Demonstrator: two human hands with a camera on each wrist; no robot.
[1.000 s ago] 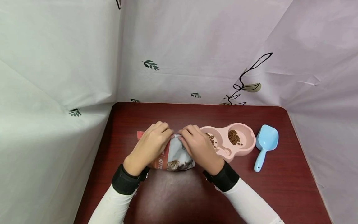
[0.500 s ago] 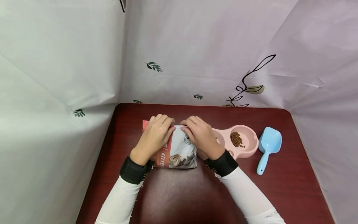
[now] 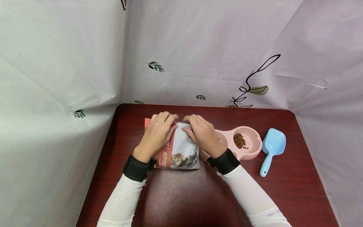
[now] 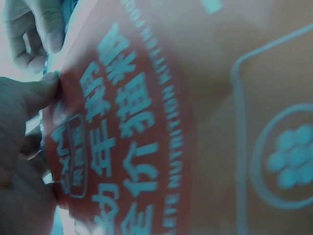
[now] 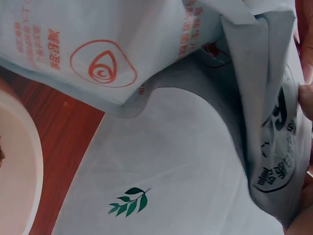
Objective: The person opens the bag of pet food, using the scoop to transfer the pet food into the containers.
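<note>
In the head view, a red and white bag of kitten food, printed with kittens, stands between both hands at the table's middle. My left hand pinches its top edge, thumb on the printed front and fingers over the far side. Beside it my right hand pinches the same edge towards its right end. The left wrist view shows the left thumb against the bag's red face. In the right wrist view the bag's grey-white top is folded over, with the right hand's fingers at its edge.
Right of the bag is a pink double pet bowl, partly hidden by the right arm, with brown kibble in it. A light blue scoop lies farther right on the dark red table. White patterned cloth hangs behind.
Both hands and the bag's top edge have moved away from the body, and more of the printed front now shows. The bowl and scoop stay in place.
</note>
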